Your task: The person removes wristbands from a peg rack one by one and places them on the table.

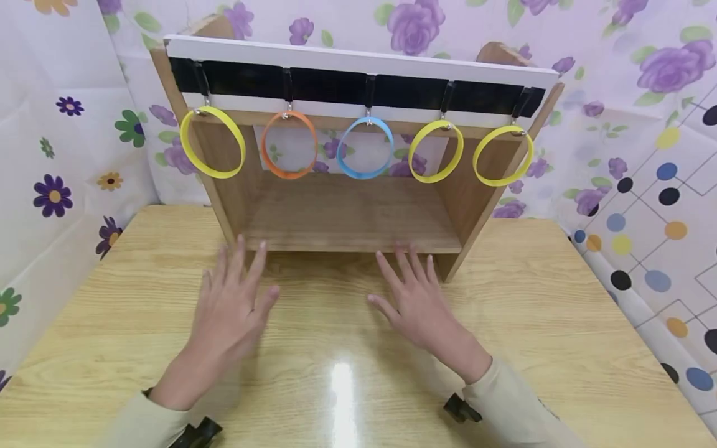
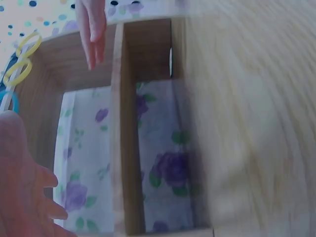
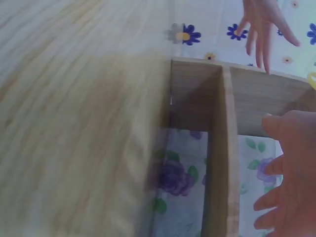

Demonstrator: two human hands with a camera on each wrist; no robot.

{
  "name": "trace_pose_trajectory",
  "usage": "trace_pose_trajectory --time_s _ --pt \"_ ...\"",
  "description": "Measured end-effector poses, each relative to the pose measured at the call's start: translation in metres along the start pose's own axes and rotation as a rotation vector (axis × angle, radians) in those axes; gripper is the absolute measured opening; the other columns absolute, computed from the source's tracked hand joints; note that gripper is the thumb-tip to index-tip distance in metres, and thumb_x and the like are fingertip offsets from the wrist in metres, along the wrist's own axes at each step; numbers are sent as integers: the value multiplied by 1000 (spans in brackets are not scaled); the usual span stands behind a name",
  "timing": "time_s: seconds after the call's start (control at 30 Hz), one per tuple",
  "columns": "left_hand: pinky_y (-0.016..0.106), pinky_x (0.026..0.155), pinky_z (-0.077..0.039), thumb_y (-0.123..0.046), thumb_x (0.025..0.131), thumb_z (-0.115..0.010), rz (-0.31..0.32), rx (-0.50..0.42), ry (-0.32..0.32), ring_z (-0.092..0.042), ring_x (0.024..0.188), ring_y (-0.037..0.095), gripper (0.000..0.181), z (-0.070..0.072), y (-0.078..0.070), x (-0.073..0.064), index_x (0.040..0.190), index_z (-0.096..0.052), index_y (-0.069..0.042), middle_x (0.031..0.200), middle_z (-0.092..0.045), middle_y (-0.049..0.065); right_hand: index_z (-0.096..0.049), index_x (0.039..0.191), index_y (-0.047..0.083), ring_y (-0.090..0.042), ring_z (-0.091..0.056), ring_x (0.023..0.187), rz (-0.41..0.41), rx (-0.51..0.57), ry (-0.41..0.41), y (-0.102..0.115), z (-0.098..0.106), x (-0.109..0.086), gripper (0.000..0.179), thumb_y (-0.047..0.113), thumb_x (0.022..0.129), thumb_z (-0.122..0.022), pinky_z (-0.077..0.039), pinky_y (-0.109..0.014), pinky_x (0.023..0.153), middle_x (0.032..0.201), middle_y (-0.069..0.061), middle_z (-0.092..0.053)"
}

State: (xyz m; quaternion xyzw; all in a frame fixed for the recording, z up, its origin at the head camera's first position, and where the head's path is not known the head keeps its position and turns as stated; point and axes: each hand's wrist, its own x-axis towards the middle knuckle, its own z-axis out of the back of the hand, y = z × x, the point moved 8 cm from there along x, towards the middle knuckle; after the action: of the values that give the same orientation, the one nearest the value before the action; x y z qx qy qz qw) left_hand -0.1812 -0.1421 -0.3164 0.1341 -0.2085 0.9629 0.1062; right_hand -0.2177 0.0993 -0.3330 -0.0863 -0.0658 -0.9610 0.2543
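My left hand (image 1: 229, 314) hovers with spread fingers above the table, before the left part of a wooden shelf (image 1: 353, 211). Opposite it, my right hand (image 1: 420, 308) has its fingers spread too, in front of the shelf's right part. Neither hand holds anything. Along the shelf's top, a white rail with a black strip (image 1: 330, 84) carries hooks with hanging rings: a yellow ring (image 1: 187, 146) at far left, then an orange ring (image 1: 266, 155), a blue ring (image 1: 364, 175), a yellow ring (image 1: 428, 178) and another yellow ring (image 1: 498, 182).
The shelf stands at the back of a light wooden table (image 1: 313, 386). Flowered cloth (image 1: 347, 18) hangs behind it, a daisy-print cloth (image 1: 50, 137) on the left and a dotted cloth (image 1: 666, 261) on the right. Each sleeve has a black wrist device (image 1: 462, 409) near it.
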Motion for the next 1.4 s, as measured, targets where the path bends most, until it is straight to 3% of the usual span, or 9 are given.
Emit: trace_pose_trajectory --time_s 0.2,0.3,0.4,0.63,0.8,1.0,1.2,1.4 --pt "71 101 -18 -41 105 -26 7 -49 -163 -15 137 53 61 34 21 -7 150 -28 0 155 -14 28 -34 150 5 -44 -28 137 75 200 -73 11 22 16 67 39 97 -57 -30 -57 105 147 -27 -35" --pt "69 102 -20 -37 106 -29 34 -102 -215 -21 136 52 58 48 31 -5 149 -30 2 153 -19 28 -37 148 3 -39 -35 135 90 272 -38 18 30 25 64 39 98 -56 -38 -53 101 145 -22 -40" --pt "66 103 -21 -34 105 -34 53 -215 -235 -25 135 50 58 55 40 4 149 -28 3 151 -25 29 -39 147 5 -34 -37 134 101 333 4 29 37 33 61 40 98 -55 -38 -51 101 146 -19 -41" --pt "60 101 -31 -24 98 -56 151 -537 -249 -34 133 42 68 44 62 31 151 -21 -1 150 -32 23 -42 146 7 -25 -38 135 171 504 -14 62 67 54 54 33 100 -54 -32 -41 108 145 -13 -44" --pt "54 104 -31 -21 96 -59 188 -694 -280 -34 135 35 70 40 70 46 151 -20 -2 151 -33 16 -42 145 7 -18 -45 130 201 642 -29 88 89 73 52 29 99 -55 -36 -33 104 143 -9 -48" --pt "48 102 -36 -11 93 -60 201 -854 -357 -39 131 29 63 37 71 63 148 -28 -3 147 -38 14 -43 144 6 -11 -50 124 214 856 39 114 101 96 50 23 99 -56 -41 -24 98 140 -8 -52" --pt "39 98 -40 -6 93 -60 220 -932 -462 -45 122 22 52 35 74 69 140 -39 2 133 -47 12 -44 142 4 -7 -52 120 180 931 63 129 103 115 48 21 99 -57 -41 -20 96 137 -7 -54" --pt "33 94 -43 -6 94 -58 259 -936 -523 -50 117 20 42 38 83 68 134 -48 1 126 -52 8 -51 137 2 -9 -60 111 143 977 11 138 106 133 41 17 99 -56 -48 -20 86 127 -7 -62"
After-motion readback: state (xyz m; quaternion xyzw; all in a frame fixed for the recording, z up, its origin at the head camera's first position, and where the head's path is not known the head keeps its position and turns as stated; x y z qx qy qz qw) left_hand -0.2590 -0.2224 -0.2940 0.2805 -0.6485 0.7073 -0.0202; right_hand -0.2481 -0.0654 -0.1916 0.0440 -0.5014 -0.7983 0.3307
